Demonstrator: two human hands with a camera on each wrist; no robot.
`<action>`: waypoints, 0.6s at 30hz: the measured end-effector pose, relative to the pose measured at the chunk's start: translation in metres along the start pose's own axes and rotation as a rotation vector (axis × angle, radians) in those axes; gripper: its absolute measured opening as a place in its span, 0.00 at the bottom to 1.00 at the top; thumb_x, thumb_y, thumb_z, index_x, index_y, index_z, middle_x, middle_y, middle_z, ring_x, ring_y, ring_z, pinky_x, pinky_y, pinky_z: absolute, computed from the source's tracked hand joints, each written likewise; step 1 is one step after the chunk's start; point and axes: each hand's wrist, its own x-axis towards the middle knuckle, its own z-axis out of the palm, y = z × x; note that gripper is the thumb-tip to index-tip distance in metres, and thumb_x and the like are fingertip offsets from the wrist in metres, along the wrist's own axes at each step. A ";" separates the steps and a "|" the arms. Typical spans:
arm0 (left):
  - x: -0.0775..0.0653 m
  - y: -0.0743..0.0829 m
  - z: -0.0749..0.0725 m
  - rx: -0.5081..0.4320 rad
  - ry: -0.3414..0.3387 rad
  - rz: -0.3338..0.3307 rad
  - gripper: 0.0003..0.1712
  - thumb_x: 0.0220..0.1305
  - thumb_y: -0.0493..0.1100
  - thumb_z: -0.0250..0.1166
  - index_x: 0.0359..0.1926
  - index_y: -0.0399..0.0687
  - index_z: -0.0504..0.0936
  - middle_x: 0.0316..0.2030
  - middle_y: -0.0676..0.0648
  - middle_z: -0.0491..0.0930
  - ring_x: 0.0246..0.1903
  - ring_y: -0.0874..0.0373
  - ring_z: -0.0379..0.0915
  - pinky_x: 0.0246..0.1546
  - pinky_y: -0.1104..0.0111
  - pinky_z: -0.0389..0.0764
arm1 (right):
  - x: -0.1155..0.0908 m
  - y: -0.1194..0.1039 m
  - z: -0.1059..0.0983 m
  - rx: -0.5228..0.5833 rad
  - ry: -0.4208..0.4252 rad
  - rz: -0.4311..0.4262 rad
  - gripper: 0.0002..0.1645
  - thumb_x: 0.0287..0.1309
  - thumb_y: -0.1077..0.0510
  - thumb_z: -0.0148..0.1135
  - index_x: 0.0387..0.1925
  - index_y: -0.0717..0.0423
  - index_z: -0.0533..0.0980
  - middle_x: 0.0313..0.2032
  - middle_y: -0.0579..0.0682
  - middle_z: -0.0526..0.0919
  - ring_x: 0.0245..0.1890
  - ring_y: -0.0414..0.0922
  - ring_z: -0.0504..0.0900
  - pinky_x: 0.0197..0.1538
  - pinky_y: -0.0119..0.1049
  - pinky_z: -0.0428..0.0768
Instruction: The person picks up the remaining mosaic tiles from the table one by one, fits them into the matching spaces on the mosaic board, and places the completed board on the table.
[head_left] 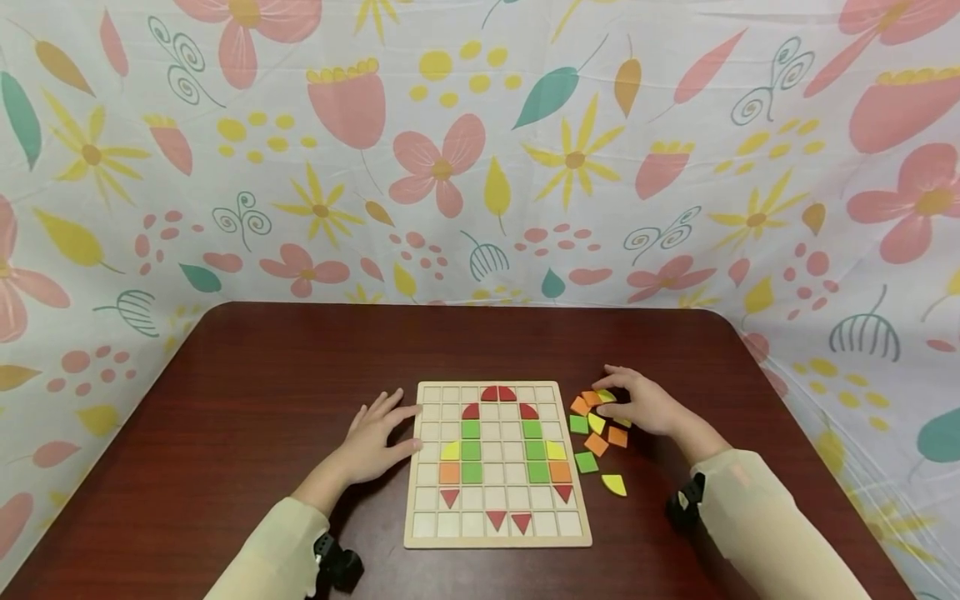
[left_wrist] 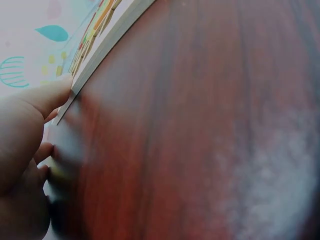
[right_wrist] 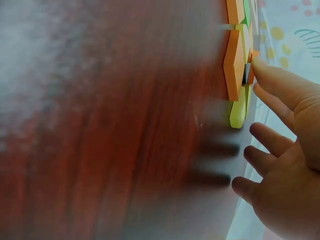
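A square wooden grid board (head_left: pixel 498 543) lies on the table, with red, green, yellow and orange pieces set in some of its cells. My left hand (head_left: pixel 375 442) lies at the board's left side, fingers spread, thumb and index finger touching its edge; the left wrist view also shows the thumb (left_wrist: pixel 55 95) against the rim. Over a loose pile of pieces right of the board is my right hand (head_left: pixel 648 404). Its thumb and index finger stand apart around a yellow quarter-circle (head_left: pixel 606 396). In the right wrist view the thumb (right_wrist: pixel 280 82) reaches an orange piece (right_wrist: pixel 254 60); the other fingers are spread.
Loose orange squares (head_left: pixel 597 444), green squares (head_left: pixel 587 462) and yellow quarter-circles (head_left: pixel 614 484) lie beside the board's right edge. The dark reddish-brown table (head_left: pixel 300 358) ends at a flower-patterned cloth (head_left: pixel 442 167) behind.
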 end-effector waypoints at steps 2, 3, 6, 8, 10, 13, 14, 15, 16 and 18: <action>0.000 0.001 0.000 -0.003 -0.004 -0.005 0.31 0.63 0.54 0.61 0.66 0.54 0.69 0.72 0.38 0.52 0.72 0.38 0.39 0.66 0.37 0.39 | 0.002 0.001 -0.001 0.005 -0.009 0.001 0.24 0.58 0.53 0.64 0.54 0.59 0.77 0.67 0.69 0.58 0.67 0.69 0.54 0.62 0.64 0.62; 0.000 0.001 0.000 -0.003 -0.006 -0.007 0.31 0.63 0.54 0.61 0.66 0.54 0.69 0.72 0.38 0.52 0.73 0.38 0.39 0.66 0.37 0.39 | 0.002 0.002 -0.001 0.008 -0.012 0.004 0.24 0.57 0.53 0.65 0.54 0.59 0.77 0.68 0.69 0.57 0.67 0.69 0.53 0.62 0.65 0.61; 0.001 0.000 0.000 0.005 -0.004 -0.007 0.31 0.63 0.55 0.61 0.66 0.55 0.69 0.72 0.39 0.52 0.73 0.38 0.39 0.66 0.37 0.40 | 0.005 0.004 -0.001 0.019 -0.019 0.015 0.24 0.56 0.53 0.66 0.53 0.58 0.78 0.68 0.69 0.57 0.68 0.69 0.52 0.63 0.66 0.58; 0.001 -0.001 0.001 0.007 -0.003 -0.009 0.31 0.63 0.55 0.61 0.66 0.55 0.69 0.72 0.39 0.52 0.73 0.39 0.39 0.66 0.38 0.40 | 0.005 0.005 -0.001 0.030 -0.023 0.017 0.24 0.56 0.53 0.66 0.53 0.58 0.78 0.68 0.69 0.57 0.68 0.69 0.50 0.63 0.67 0.57; 0.001 -0.001 0.001 0.006 0.000 -0.009 0.31 0.63 0.55 0.61 0.66 0.56 0.69 0.72 0.39 0.52 0.73 0.39 0.39 0.66 0.38 0.40 | 0.006 0.005 0.000 0.040 -0.026 0.017 0.24 0.55 0.53 0.67 0.53 0.58 0.78 0.68 0.69 0.56 0.68 0.69 0.49 0.63 0.67 0.56; 0.001 -0.001 0.001 0.005 0.007 -0.008 0.31 0.63 0.55 0.61 0.66 0.56 0.69 0.72 0.40 0.52 0.73 0.39 0.39 0.67 0.38 0.40 | 0.007 0.005 0.001 0.040 -0.027 0.014 0.23 0.55 0.53 0.67 0.52 0.58 0.78 0.68 0.69 0.56 0.68 0.69 0.49 0.63 0.67 0.56; 0.001 -0.001 0.001 0.007 0.009 -0.009 0.31 0.63 0.55 0.61 0.66 0.56 0.69 0.72 0.40 0.52 0.73 0.39 0.39 0.67 0.38 0.40 | 0.007 0.004 0.001 0.035 -0.025 0.012 0.23 0.55 0.53 0.67 0.51 0.57 0.79 0.68 0.69 0.56 0.68 0.69 0.49 0.63 0.67 0.56; 0.000 -0.002 0.001 0.008 0.011 -0.009 0.31 0.63 0.55 0.62 0.66 0.56 0.69 0.72 0.40 0.52 0.73 0.39 0.40 0.67 0.38 0.40 | 0.007 0.004 0.001 0.033 -0.025 0.011 0.22 0.54 0.53 0.67 0.50 0.57 0.79 0.68 0.69 0.57 0.68 0.69 0.49 0.63 0.67 0.56; 0.000 -0.002 0.001 0.009 0.014 -0.006 0.31 0.63 0.55 0.62 0.65 0.56 0.69 0.72 0.39 0.52 0.72 0.39 0.40 0.66 0.38 0.41 | 0.007 0.004 0.002 0.029 -0.024 0.011 0.21 0.54 0.53 0.67 0.49 0.57 0.79 0.68 0.69 0.57 0.68 0.70 0.49 0.63 0.67 0.57; 0.000 -0.002 0.001 0.010 0.016 -0.006 0.31 0.62 0.55 0.62 0.65 0.56 0.69 0.72 0.39 0.53 0.72 0.39 0.40 0.66 0.38 0.41 | 0.008 0.003 0.002 0.028 -0.022 0.009 0.19 0.54 0.54 0.67 0.48 0.57 0.79 0.68 0.69 0.57 0.68 0.70 0.49 0.63 0.66 0.57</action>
